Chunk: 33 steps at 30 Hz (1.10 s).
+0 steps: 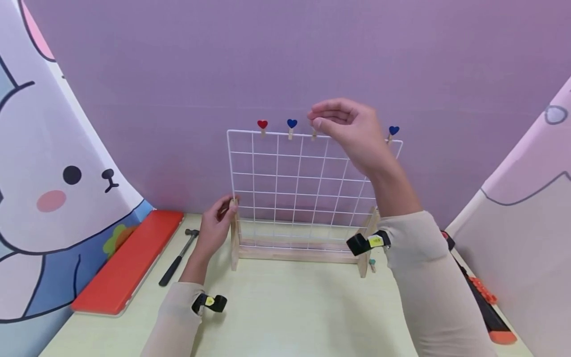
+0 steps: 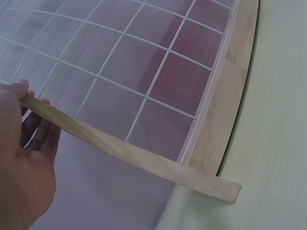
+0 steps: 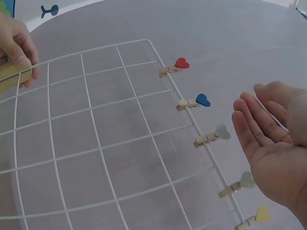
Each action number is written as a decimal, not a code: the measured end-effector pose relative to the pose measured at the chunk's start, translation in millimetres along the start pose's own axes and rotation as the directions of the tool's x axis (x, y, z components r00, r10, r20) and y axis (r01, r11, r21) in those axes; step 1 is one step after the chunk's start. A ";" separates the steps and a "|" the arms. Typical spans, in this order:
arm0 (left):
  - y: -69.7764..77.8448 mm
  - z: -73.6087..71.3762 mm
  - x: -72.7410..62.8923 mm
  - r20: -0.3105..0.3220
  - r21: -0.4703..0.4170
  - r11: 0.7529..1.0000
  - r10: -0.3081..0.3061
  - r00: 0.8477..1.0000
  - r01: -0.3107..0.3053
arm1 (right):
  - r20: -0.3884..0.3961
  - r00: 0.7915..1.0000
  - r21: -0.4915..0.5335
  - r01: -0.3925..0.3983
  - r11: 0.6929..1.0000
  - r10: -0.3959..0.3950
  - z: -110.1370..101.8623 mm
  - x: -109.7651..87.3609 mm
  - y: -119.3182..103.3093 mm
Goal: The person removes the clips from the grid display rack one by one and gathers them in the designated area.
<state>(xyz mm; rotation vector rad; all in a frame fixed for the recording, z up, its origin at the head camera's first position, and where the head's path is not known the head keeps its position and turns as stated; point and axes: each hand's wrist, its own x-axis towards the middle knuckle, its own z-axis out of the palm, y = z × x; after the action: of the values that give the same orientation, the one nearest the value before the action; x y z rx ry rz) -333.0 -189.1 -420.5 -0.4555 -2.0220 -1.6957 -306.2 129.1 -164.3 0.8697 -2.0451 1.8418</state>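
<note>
The pale wooden upright (image 2: 115, 145) is pinched by the left hand (image 1: 214, 228); heart-topped wooden clips (image 3: 206, 139) are lined along the white wire grid (image 1: 319, 177) beside the right hand (image 1: 354, 126), empty, thumb and fingers parted. Clip placement seems in hand; the teal-topped wooden clip (image 1: 372, 265) on the surface (image 1: 285, 302) should probably be fetched.

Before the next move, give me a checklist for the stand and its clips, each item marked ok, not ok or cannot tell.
1. Stand steadied: ok. The left hand grips the left upright.
2. Right hand empty: ok. The right hand holds no clip and is apart from the row.
3. Clips on the top wire: ok. The red-heart clip and the blue-heart clip next to it are both fastened.
4. No clip lying loose: not ok. A teal-heart clip lies by the right upright.
5. Grid seated in the right upright: cannot tell. The right wrist camera partly covers it.
</note>
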 end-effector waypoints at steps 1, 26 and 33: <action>0.3 0.0 0.1 -0.002 -0.002 1.000 -0.002 1.000 0.002 | 0.000 1.000 0.004 0.003 1.000 -0.003 1.8 2.5 -0.2; -0.4 1.6 1.5 0.015 -0.003 1.000 -0.027 1.000 0.028 | 0.066 0.997 -0.078 -0.029 0.997 0.034 40.1 38.7 -9.7; -0.2 2.2 -0.1 0.009 -0.001 1.000 -0.026 1.000 0.026 | 0.079 0.996 -0.063 -0.025 0.998 0.029 54.7 44.8 -3.3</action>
<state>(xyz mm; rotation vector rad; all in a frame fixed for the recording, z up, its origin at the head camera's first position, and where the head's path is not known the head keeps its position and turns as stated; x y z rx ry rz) -333.3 -187.0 -421.0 -0.4399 -2.0417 -1.7132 -328.7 64.7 -145.8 0.9172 -2.1597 1.7743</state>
